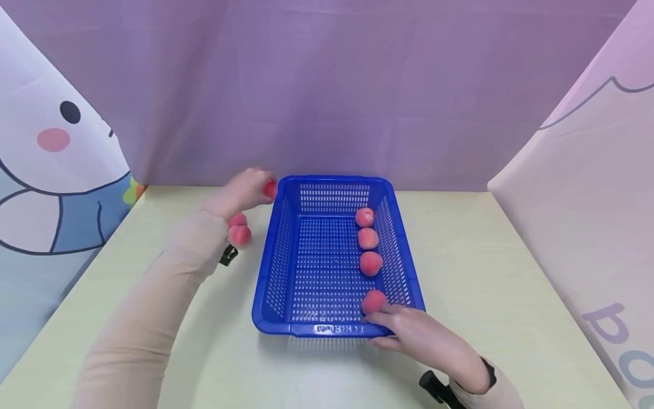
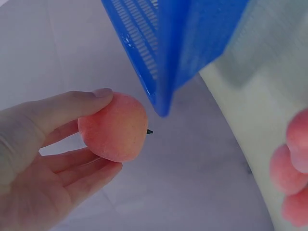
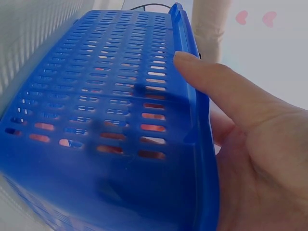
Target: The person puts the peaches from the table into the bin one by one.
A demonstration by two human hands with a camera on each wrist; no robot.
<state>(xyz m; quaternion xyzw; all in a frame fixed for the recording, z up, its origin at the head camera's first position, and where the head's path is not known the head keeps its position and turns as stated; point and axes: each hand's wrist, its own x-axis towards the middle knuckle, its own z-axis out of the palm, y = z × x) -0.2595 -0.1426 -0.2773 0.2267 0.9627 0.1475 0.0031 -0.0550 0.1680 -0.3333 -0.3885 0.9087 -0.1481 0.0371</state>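
Observation:
A blue plastic basket [image 1: 327,329] with slotted walls stands in the middle of the table. Several small red-pink apples [image 1: 371,263] lie in a row along its right side. My left hand [image 1: 247,190] is beside the basket's far left corner. It pinches an apple [image 2: 115,127] between thumb and fingers, a short dark stem pointing toward the rim. My right hand [image 1: 416,335] grips the basket's near right rim, thumb [image 3: 211,72] outside and fingers inside. Those fingers are close to the nearest apple [image 1: 374,301]; whether they touch it I cannot tell.
More apples [image 1: 239,234] lie on the table left of the basket, partly hidden behind the left forearm. A purple cloth [image 1: 337,96] hangs behind the pale table [image 1: 460,255]. Printed cloths [image 1: 577,187] flank both sides.

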